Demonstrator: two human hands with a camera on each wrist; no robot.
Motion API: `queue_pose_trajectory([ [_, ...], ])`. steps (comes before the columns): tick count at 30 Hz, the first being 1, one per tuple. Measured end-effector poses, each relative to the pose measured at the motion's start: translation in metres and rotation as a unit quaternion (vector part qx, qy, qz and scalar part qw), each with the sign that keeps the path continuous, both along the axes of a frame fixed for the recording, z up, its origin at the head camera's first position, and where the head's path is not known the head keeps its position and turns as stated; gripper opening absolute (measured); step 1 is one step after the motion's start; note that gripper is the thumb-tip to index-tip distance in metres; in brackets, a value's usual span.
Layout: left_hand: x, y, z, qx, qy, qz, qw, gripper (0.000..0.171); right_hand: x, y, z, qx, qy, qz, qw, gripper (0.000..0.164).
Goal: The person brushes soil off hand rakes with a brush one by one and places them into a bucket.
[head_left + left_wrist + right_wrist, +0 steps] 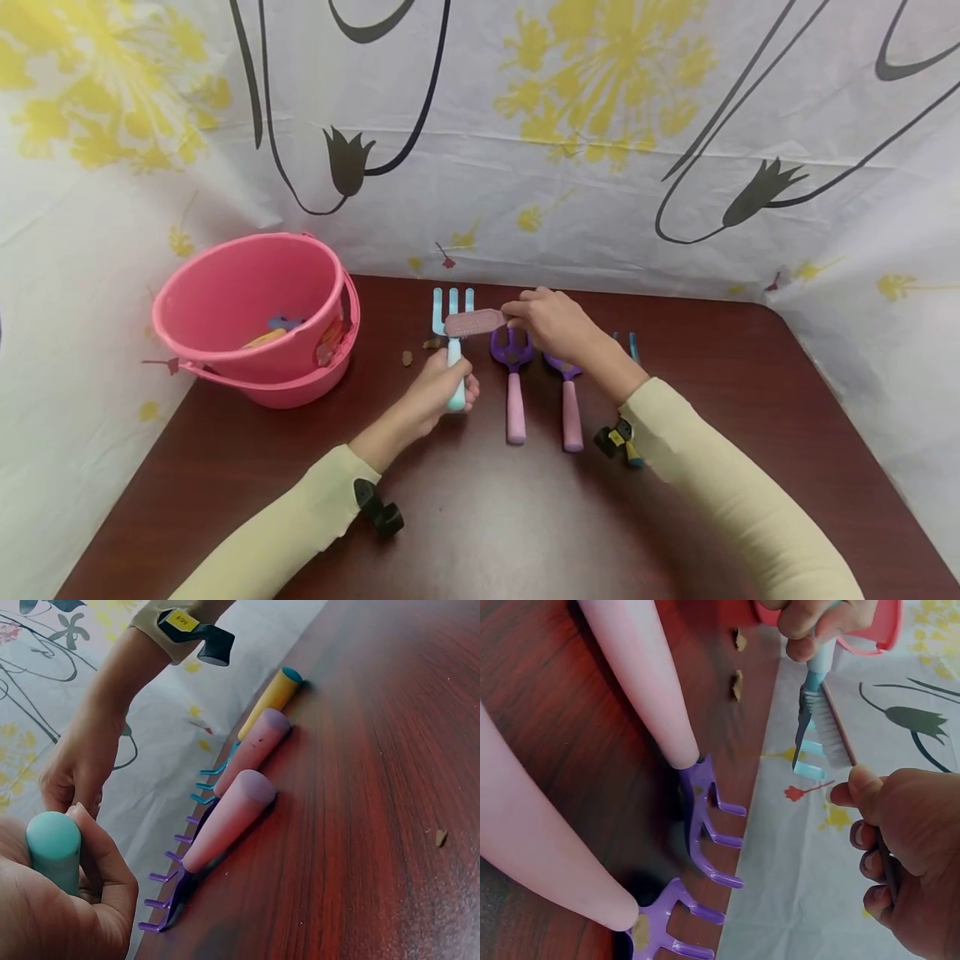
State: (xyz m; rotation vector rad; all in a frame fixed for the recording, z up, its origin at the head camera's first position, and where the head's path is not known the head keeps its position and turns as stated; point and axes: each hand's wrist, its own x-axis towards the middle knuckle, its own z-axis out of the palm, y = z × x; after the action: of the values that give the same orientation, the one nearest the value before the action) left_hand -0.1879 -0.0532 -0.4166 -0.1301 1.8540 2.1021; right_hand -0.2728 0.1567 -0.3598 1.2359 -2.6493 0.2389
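My left hand grips the teal handle of a light blue toy fork and holds it over the dark table. My right hand pinches a pink brush by its end and lays its white bristles against the fork's head. Just right of the fork, two purple rakes with pink handles lie side by side on the table. In the right wrist view a brown smear sits on the nearer rake's head.
A pink bucket with a few toys inside stands at the left back. Small brown crumbs lie on the wood left of the fork. A blue tool with a yellow handle lies beyond the rakes. Patterned cloth walls surround the table.
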Motion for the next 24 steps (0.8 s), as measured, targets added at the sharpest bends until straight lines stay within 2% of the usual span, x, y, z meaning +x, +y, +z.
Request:
queue_pose_trajectory([
  [7,0.0014,-0.0018,-0.0005,-0.001,0.003,0.005,1.0000,0.028,-0.0001,-0.0024,-0.0034,0.001,0.022,-0.009,1.000,0.012],
  [17,0.0053,-0.0023,-0.0011,-0.007,0.012,-0.016,0.9998,0.044,-0.0024,-0.0013,-0.0051,0.001,-0.003,-0.051,0.999,0.022],
  [24,0.0049,-0.0024,0.0003,-0.002,0.014,-0.014,0.9998,0.043,-0.0034,0.0015,-0.0093,-0.012,-0.012,-0.064,0.998,0.021],
])
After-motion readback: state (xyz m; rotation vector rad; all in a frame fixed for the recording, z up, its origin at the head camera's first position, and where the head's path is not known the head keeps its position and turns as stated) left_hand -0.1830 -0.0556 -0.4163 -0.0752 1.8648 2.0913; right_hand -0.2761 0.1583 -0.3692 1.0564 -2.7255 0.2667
